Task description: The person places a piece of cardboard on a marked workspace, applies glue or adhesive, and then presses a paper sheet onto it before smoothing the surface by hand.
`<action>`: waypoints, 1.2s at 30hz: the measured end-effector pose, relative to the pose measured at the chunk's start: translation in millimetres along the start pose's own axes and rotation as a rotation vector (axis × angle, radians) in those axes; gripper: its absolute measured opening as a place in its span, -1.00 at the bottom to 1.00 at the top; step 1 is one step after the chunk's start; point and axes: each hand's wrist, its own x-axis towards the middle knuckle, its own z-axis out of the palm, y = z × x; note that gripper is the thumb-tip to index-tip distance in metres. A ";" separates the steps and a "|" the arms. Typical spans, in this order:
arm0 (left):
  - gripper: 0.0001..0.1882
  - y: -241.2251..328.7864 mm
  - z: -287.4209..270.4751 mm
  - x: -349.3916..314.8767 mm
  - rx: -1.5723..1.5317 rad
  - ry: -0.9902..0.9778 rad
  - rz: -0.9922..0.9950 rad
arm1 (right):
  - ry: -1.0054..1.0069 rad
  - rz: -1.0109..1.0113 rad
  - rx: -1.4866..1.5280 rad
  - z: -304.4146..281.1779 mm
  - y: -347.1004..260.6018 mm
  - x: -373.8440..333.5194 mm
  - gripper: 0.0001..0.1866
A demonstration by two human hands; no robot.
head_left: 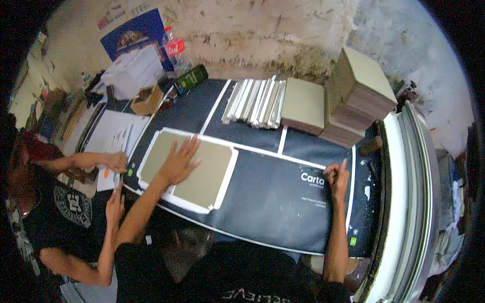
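Note:
My left hand [181,162] lies flat with spread fingers on grey-brown boards [204,171]. The boards rest on a white sheet [228,174] with cut corners, whose margins show around them. Between the boards, a thin light gap shows below my palm. My right hand [337,177] is over the right part of a black printed mat [273,202], apart from the boards. Some of its fingers are curled and one points away from me; I see nothing held in it. Whether it touches the mat is unclear.
Behind the mat's middle lies a row of white and grey strips [255,102]. Stacked boards [303,103] and a taller stack [361,83] stand right of it. A co-worker's hands [116,162] work over papers at left. A bottle [174,50] and a cardboard box [146,101] stand behind.

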 end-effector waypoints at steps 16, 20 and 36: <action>-0.24 380.8 16.4 181.8 -1.907 0.340 -0.052 | 0.481 -0.422 -0.527 90.0 1.1 34.0 -0.44; -0.30 366.8 37.1 183.0 -2.038 0.148 0.091 | 0.129 -0.341 -0.016 90.1 17.9 31.5 -0.32; -0.25 297.5 42.6 230.6 -2.153 -0.086 -0.072 | 0.214 0.076 0.909 111.2 -5.2 53.0 -0.22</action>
